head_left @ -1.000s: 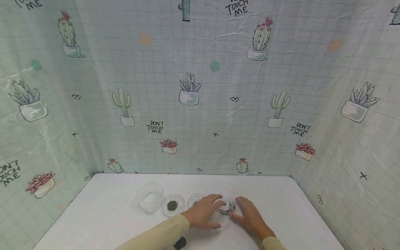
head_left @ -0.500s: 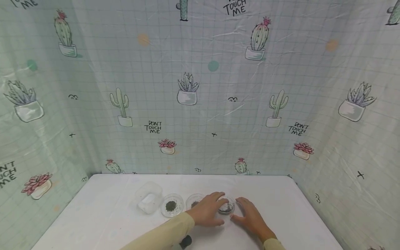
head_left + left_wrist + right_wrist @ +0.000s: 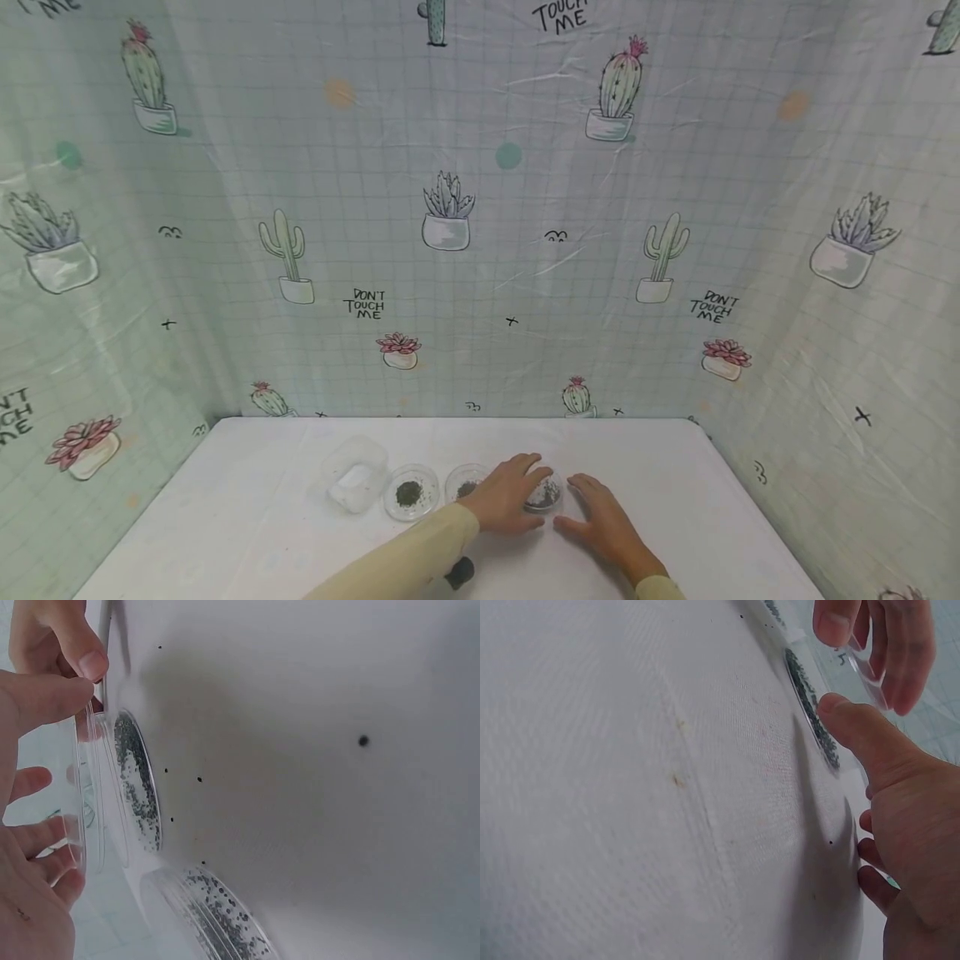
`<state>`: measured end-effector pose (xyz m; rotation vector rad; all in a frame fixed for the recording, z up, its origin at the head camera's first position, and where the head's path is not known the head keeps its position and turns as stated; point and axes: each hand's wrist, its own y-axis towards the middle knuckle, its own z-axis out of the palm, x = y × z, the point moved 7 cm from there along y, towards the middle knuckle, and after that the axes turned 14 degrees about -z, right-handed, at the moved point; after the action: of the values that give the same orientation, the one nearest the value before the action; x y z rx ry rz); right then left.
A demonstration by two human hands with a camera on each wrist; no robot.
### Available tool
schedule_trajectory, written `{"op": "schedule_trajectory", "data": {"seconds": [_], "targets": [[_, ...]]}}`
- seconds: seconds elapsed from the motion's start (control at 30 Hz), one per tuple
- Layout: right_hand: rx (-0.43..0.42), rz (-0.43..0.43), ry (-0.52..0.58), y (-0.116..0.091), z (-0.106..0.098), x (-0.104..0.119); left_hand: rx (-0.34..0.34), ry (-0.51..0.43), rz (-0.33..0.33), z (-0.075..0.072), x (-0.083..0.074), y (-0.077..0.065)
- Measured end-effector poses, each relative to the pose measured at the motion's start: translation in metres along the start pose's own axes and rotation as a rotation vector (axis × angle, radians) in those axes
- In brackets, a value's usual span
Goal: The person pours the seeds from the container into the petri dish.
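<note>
My left hand (image 3: 510, 493) holds a clear petri dish lid (image 3: 82, 799) by its edge, thumb on one side and fingers on the other, above a round dish (image 3: 137, 787) of small dark grains. In the left wrist view the lid stands apart from the dish. My right hand (image 3: 606, 523) lies relaxed beside the dish, thumb and fingers spread on its right side. The right wrist view shows the right thumb (image 3: 847, 712) near the grains; whether it touches the dish I cannot tell. Part of the dish is hidden behind the left hand in the head view.
Left of the hands stand another petri dish (image 3: 463, 482) of grains, partly covered by the left hand, and a dish (image 3: 409, 495) of dark green bits. Further left is a clear container (image 3: 356, 458) with something white. Stray dark grains (image 3: 199, 779) dot the white table (image 3: 247, 500).
My left hand has moved slightly right and farther from me, over the dish. The right hand stays in nearly the same place. The view has shifted a little.
</note>
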<state>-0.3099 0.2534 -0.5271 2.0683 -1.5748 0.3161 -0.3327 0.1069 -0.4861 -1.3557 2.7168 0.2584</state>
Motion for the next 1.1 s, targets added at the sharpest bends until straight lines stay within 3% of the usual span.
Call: {"op": "schedule_trajectory", "data": {"seconds": [0.63, 1.1], "targets": [[-0.019, -0.017, 0.024, 0.001, 0.004, 0.003, 0.027, 0.028, -0.071, 0.016, 0.010, 0.013], [-0.038, -0.016, -0.009, 0.003, 0.004, 0.007, 0.078, 0.023, -0.093, 0.023, 0.015, 0.010]]}}
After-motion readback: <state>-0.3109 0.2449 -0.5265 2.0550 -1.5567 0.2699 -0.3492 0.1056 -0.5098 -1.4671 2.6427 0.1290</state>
